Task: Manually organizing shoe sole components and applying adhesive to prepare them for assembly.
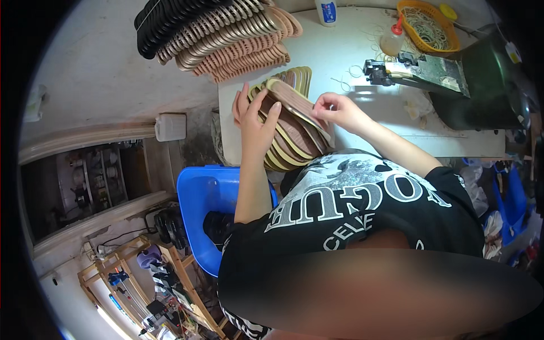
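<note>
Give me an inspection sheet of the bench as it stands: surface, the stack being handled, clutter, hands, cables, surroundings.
Surface: white table, worn and marked, with loose rubber bands scattered on it.
Job's things: stack of shoe soles with yellow-green rims at the near table edge; top sole tilted up.
Clutter: long row of tan and black soles at the far left; white bottle; squeeze bottle; orange basket of rubber bands; dark machine at right.
Hands: left hand flat against the stack's side; right hand pinching the top sole's far edge.
Cables: black cords by the floor shelf.
Surroundings: blue tub beside the table; wooden rack of tools below.
</note>
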Demonstrator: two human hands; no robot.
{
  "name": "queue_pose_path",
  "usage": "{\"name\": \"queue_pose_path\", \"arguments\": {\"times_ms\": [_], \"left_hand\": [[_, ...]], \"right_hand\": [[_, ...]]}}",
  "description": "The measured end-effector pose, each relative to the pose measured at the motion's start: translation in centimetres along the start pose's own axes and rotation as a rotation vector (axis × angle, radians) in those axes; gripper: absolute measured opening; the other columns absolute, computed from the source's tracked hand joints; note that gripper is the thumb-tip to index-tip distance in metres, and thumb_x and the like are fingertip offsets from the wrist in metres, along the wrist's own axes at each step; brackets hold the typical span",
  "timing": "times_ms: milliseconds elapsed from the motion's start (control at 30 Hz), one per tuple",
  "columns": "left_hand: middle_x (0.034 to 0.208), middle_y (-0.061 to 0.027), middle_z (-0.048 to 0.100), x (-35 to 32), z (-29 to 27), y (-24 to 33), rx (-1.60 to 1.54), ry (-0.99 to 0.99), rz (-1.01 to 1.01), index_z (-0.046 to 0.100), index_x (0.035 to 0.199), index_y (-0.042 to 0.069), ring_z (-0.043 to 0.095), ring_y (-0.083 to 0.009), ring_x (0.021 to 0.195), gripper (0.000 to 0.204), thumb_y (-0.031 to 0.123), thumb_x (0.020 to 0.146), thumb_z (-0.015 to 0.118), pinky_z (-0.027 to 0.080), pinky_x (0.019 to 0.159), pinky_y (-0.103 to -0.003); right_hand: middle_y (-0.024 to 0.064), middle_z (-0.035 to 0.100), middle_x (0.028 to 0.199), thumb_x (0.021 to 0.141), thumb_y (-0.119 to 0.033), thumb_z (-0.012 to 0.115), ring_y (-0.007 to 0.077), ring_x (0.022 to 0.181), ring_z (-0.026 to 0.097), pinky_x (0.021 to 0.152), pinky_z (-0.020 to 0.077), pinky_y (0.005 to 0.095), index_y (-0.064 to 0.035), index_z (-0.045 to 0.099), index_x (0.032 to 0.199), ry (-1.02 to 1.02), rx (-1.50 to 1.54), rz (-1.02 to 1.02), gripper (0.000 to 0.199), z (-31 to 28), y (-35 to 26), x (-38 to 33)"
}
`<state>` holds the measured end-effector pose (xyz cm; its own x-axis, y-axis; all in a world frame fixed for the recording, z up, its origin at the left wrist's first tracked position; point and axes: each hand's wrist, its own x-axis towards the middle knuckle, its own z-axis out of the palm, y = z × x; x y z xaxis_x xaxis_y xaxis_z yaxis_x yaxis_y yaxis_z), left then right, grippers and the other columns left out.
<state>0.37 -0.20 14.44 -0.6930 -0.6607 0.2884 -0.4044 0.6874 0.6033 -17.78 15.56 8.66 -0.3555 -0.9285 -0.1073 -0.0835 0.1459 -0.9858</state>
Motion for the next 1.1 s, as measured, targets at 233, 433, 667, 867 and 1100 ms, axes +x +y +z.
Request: {"name": "queue_pose_path", "arguments": {"times_ms": [233, 433, 667, 867, 1100], "left_hand": [[0.146, -0.0154, 0.041, 1.5, 1.3, 3.9, 0.135, -0.221, -0.079, 0.049, 0.139, 0.007, 0.029, -0.0353, 0.138, 0.079, 0.038, 0.074, 0.08, 0.022, 0.111, -0.055], [0.142, -0.0214, 0.042, 1.1, 2.1, 4.2, 0.459, -0.029, -0.086, 0.039, 0.143, 0.0, 0.028, -0.0389, 0.138, 0.093, 0.048, 0.074, 0.079, 0.023, 0.113, -0.05], [0.11, -0.0189, 0.066, 4.2, -0.1, 6.9, -0.524, -0.222, -0.254, 0.055, 0.122, -0.005, 0.064, -0.0202, 0.095, 0.055, 0.025, 0.083, 0.079, 0.052, 0.08, -0.034], [0.078, -0.0058, 0.07, 8.3, -2.1, 10.9, -1.017, -0.342, -0.154, 0.071, 0.091, 0.001, 0.064, -0.0101, 0.065, 0.02, 0.021, 0.094, 0.067, 0.051, 0.063, -0.023], [0.083, -0.0054, 0.067, 7.8, 2.0, 12.5, -1.397, -0.489, -0.343, 0.059, 0.102, 0.003, 0.063, -0.0129, 0.07, 0.028, 0.031, 0.1, 0.058, 0.051, 0.064, -0.026]], "right_hand": [[0.0187, 0.057, 0.108, 0.067, -0.052, 0.086, 0.0274, 0.098, 0.058, 0.086, 0.0494, 0.0354, 0.0019, 0.056, 0.118, 0.124, -0.183, 0.037, 0.08, 1.7, 1.5, 0.1], [0.0132, 0.066, 0.101, 0.074, -0.041, 0.086, 0.0191, 0.089, 0.064, 0.084, 0.0531, 0.0328, 0.0024, 0.058, 0.114, 0.116, -0.095, 0.141, 0.065, 0.5, 1.3, -0.6], [0.0034, 0.072, 0.093, 0.088, -0.022, 0.075, 0.0086, 0.085, 0.066, 0.076, 0.0497, 0.0242, -0.0024, 0.065, 0.101, -0.116, 0.363, 0.09, 0.026, -3.2, -5.9, -3.3], [0.006, 0.071, 0.095, 0.087, -0.025, 0.076, 0.0101, 0.088, 0.066, 0.089, 0.0505, 0.027, -0.0009, 0.065, 0.109, -0.102, 0.183, -0.042, 0.034, -8.2, -13.6, -6.0], [0.0045, 0.071, 0.094, 0.088, -0.02, 0.075, 0.0095, 0.087, 0.066, 0.085, 0.0514, 0.0271, -0.0024, 0.065, 0.102, 0.15, 0.323, -0.013, 0.024, -9.3, -12.9, -7.7]]}}
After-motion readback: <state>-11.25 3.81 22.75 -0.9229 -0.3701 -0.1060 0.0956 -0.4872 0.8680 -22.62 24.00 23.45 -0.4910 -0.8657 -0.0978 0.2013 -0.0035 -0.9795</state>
